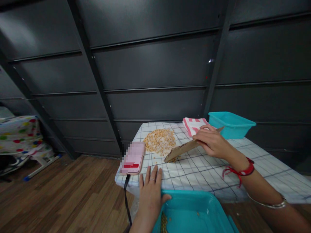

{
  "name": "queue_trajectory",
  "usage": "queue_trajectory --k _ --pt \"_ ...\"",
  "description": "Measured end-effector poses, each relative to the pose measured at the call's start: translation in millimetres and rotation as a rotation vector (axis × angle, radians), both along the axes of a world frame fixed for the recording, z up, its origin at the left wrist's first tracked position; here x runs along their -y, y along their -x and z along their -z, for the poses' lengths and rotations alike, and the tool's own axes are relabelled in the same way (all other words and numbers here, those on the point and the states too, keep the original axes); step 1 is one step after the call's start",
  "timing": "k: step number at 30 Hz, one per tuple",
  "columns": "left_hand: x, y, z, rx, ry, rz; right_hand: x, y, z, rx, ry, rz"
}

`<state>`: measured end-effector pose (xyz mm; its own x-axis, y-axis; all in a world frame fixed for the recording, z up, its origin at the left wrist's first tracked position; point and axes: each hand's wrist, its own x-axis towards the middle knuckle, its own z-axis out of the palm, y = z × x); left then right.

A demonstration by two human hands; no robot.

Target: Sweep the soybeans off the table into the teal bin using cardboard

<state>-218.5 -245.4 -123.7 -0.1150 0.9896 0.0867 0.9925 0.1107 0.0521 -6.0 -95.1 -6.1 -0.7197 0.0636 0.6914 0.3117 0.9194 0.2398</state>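
Note:
My right hand [211, 141] grips a piece of brown cardboard [182, 149], holding it tilted with its lower edge on the checked tablecloth [199, 168] next to a pile of yellow beans [160, 141]. A few loose beans lie by the cardboard's tip. My left hand [150, 191] rests at the table's near edge, fingers stretched on the cloth and thumb over the rim of a teal tub [194, 212] held below the edge. Some beans lie inside that tub.
A pink phone [133, 158] with a dark cable lies at the table's left corner. A red-and-white striped cloth [193, 125] and a second teal tub [230, 124] sit at the back. A dark panelled wall stands behind; a wooden floor and spotted fabric lie to the left.

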Motion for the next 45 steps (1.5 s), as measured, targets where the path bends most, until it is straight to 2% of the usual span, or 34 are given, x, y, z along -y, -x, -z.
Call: queue_trajectory --k 6,14,21,27,39,45 --pt "-0.1 1.9 1.3 0.014 -0.014 0.013 -4.3 -1.4 1.9 -0.010 -0.018 0.039" --pt "0.1 1.9 1.0 0.012 -0.013 0.016 0.1 -10.1 3.2 0.029 0.038 0.029" --pt "0.6 1.5 -1.1 0.017 -0.006 0.003 -2.4 -11.0 5.9 -0.005 -0.023 0.083" --pt "1.4 1.0 -2.6 0.019 0.002 0.003 5.4 -15.5 9.1 0.043 0.004 0.051" --pt "2.0 1.1 -1.7 0.023 0.000 0.002 11.8 -22.2 11.0 0.034 -0.115 0.070" --pt "1.6 1.5 0.7 0.025 -0.020 0.008 17.8 -32.6 12.3 0.042 -0.025 0.053"
